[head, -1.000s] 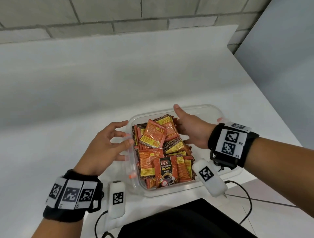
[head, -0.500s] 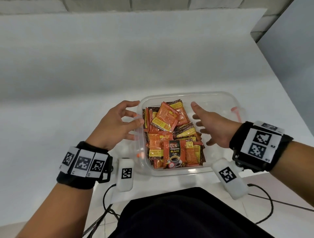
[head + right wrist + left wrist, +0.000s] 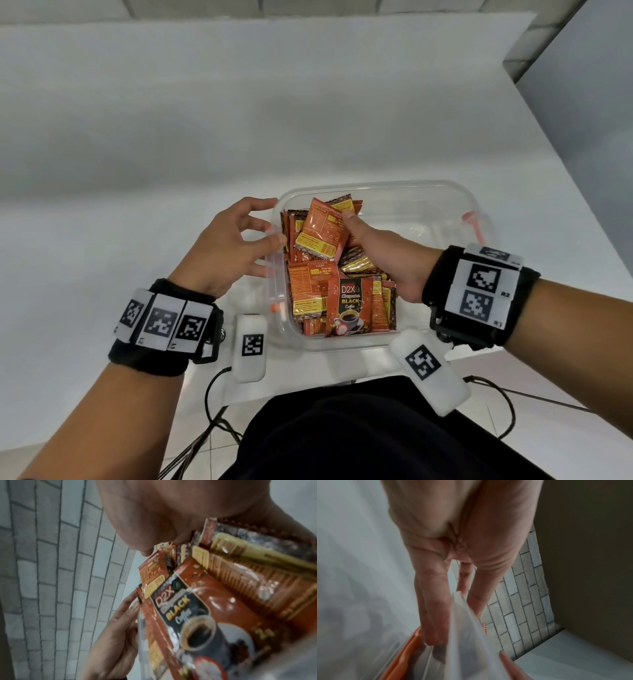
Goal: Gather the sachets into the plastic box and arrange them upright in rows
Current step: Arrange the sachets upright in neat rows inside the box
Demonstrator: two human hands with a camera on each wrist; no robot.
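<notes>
Sachets (image 3: 329, 274) fill the left half of the plastic box (image 3: 428, 192), which stands on the table (image 3: 171, 137).
</notes>
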